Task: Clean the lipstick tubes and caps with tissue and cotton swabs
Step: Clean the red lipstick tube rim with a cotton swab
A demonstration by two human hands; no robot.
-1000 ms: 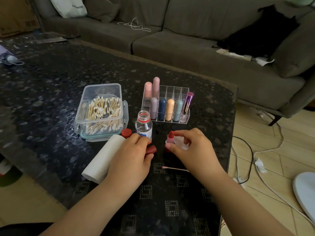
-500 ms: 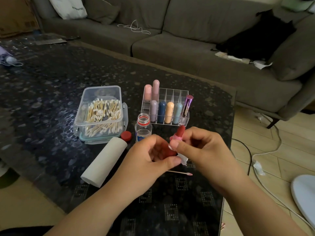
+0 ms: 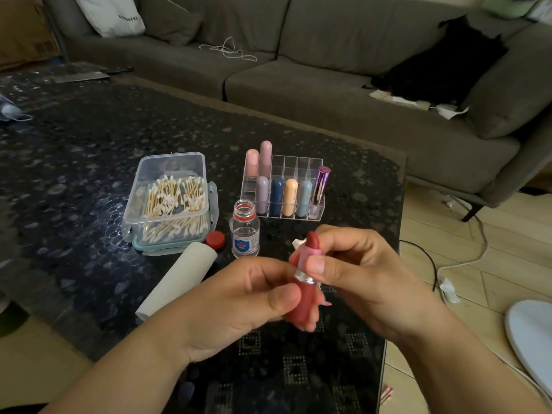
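Observation:
An open lipstick (image 3: 308, 254) with a red bullet, pink collar, silver ring and red lower part stands upright between both hands above the table. My right hand (image 3: 361, 273) pinches the pink collar with the thumb in front. The red lower part is gripped by my left hand (image 3: 236, 303), thumb on its side. A bit of white tissue (image 3: 296, 242) peeks out behind my right fingers. A used cotton swab's pink tip (image 3: 327, 303) shows on the table under the hands. The lipstick's cap is hidden.
On the dark glass table (image 3: 74, 144) stand a clear box of cotton swabs (image 3: 170, 201), an open small bottle (image 3: 244, 234) with its red lid (image 3: 215, 239) beside it, a tissue roll (image 3: 179, 279) and a clear organizer (image 3: 301, 168) holding several capped lipsticks. A sofa lies beyond.
Both hands rose from the table and came together. My left hand moved right onto the lipstick's red lower part, which my right hand lifted upright.

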